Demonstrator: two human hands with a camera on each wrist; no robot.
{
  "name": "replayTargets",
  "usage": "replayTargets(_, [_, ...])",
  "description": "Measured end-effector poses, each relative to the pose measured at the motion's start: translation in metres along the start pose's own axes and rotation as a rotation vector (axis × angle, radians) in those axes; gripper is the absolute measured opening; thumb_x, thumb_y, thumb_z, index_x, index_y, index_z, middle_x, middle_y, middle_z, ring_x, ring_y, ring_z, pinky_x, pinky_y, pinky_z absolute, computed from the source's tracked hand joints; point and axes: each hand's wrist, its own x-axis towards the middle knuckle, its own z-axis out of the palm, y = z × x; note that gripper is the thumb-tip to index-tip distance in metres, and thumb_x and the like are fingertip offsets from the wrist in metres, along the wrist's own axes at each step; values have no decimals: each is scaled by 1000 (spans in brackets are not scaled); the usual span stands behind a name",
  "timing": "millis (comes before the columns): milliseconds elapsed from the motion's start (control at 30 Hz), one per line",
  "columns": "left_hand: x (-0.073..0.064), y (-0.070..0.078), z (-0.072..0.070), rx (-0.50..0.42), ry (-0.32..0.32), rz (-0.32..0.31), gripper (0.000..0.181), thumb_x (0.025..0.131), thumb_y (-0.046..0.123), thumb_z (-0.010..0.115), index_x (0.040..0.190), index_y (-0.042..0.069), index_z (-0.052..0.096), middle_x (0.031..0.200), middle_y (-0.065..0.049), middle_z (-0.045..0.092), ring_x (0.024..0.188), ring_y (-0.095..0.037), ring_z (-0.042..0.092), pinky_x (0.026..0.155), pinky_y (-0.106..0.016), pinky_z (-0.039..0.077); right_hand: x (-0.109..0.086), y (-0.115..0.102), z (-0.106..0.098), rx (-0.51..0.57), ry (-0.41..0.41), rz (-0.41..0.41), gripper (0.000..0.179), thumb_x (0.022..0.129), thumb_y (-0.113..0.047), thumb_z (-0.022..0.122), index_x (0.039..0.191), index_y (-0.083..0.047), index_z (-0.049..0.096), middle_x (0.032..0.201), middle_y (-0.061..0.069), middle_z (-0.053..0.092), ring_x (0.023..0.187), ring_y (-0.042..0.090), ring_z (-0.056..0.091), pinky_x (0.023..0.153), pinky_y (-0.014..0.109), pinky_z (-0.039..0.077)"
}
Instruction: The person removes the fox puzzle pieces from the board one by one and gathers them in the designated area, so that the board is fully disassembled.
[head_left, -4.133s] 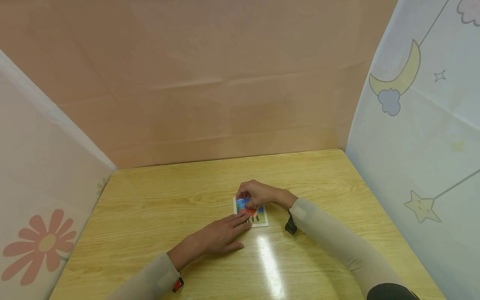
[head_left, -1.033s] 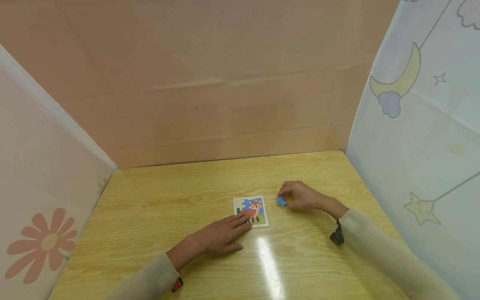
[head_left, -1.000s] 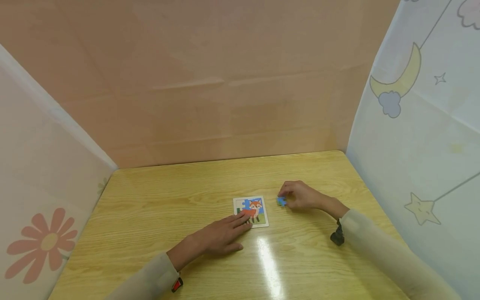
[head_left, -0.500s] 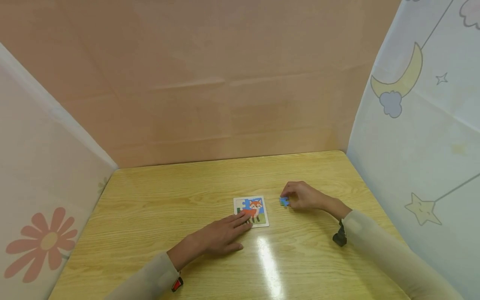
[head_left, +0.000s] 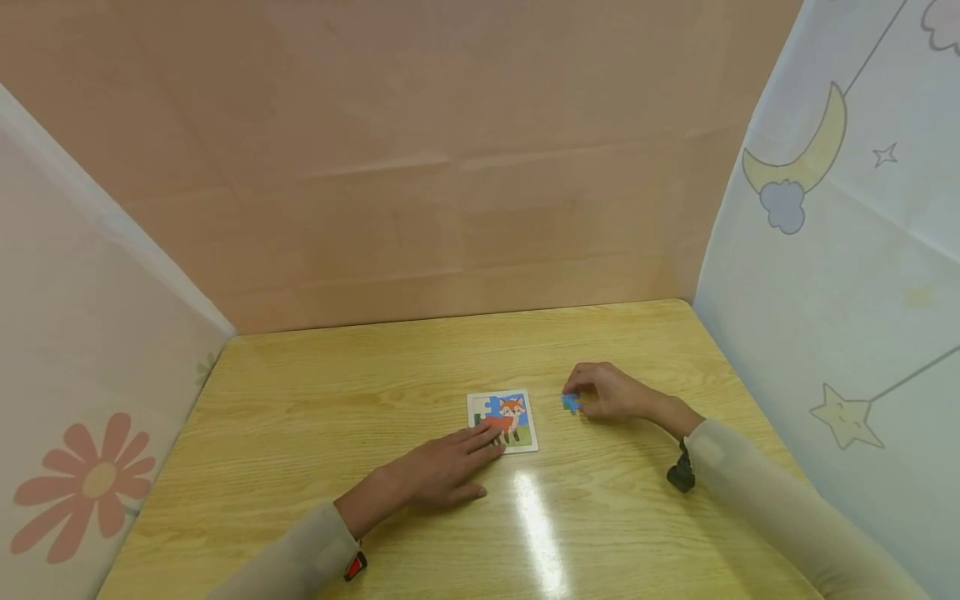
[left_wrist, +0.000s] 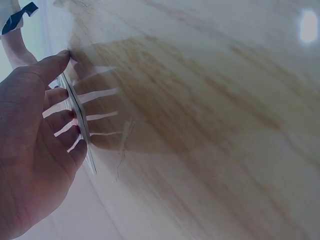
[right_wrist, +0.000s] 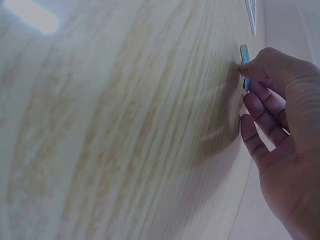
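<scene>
In the head view a white-framed fox jigsaw puzzle (head_left: 519, 432) lies flat near the middle of the table, with a gap in its upper left corner where the bare tray shows. My left hand (head_left: 448, 468) rests on its lower left part with straight fingers, covering some of the picture. To the right of the puzzle, my right hand (head_left: 611, 392) pinches a small blue and green puzzle piece (head_left: 570, 402) at the table surface. The right wrist view shows the thumb and fingers on that piece (right_wrist: 245, 52), seen nearly edge-on.
The wooden table (head_left: 337, 375) is bounded by a plain orange-brown cloth (head_left: 450, 208) at the back. Pale printed cloths stand at both sides, a flower (head_left: 97, 483) on the left and a moon (head_left: 806, 162) on the right.
Since the oldest frame, my right hand has moved from the puzzle's upper left to the right, and a piece now shows in its fingers. Lately it has shifted slightly farther right. My left hand stays put.
</scene>
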Motion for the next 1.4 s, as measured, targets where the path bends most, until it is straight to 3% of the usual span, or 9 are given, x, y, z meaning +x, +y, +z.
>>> replayTargets(600, [-1,0,0,-11,12,2,68,111,45,52,168,15,31,177,-8,18,164,-26,15,131,-41,25,9,-12,0,41,-20,6,30,88,0,78,117,-5,77,114,3,72,104,20,70,92,41,61])
replayTargets(967, [1,1,0,3,61,37,67,112,45,49,168,12,32,178,-9,15,164,-28,15,131,-41,23,30,-19,4,106,-36,-82,30,88,5,77,118,1,75,114,13,72,101,28,70,87,38,63])
replayTargets(1167, [6,2,0,31,85,61,67,113,45,47,168,9,31,178,-11,14,164,-29,16,131,-43,25,43,-27,6,116,-64,-72,31,91,0,78,122,0,75,114,11,72,98,26,67,85,40,61])
replayTargets(1400, [9,2,0,37,61,43,69,113,48,45,169,11,28,178,-10,12,164,-27,14,131,-41,24,65,-36,12,119,-94,-74,32,90,0,79,122,0,76,114,11,73,99,23,68,87,38,60])
